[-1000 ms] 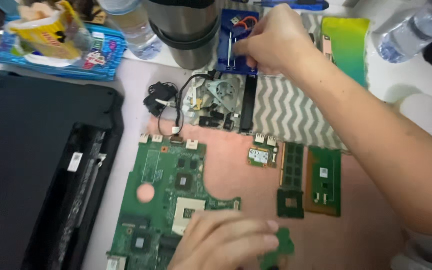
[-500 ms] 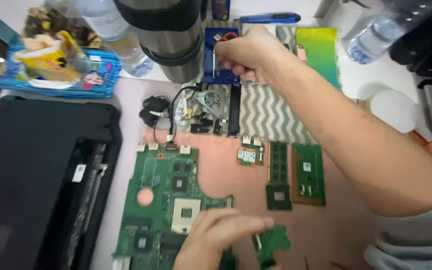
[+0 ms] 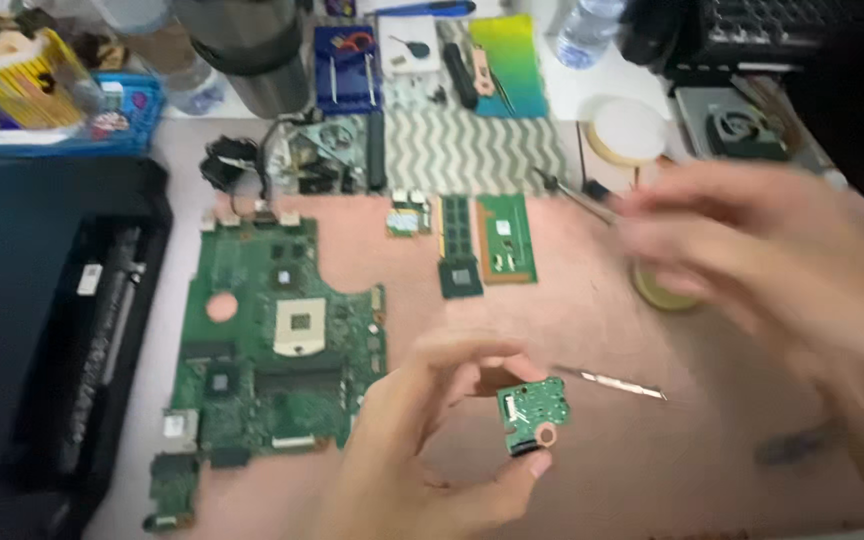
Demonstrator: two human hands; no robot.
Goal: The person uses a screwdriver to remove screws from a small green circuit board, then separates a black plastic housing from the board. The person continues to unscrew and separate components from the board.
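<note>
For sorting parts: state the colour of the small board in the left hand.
Green small board, seen in the head view.

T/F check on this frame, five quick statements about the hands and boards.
1. The left hand holds a small green board in its fingers. True.
2. The motherboard lies left of that hand. True.
3. The right hand rests flat on the motherboard. False: it is blurred, in the air, on the right side.
4. A thin metal tool lies on the mat. True.
5. The small board is plugged into the motherboard. False: it is held apart from it.
</note>
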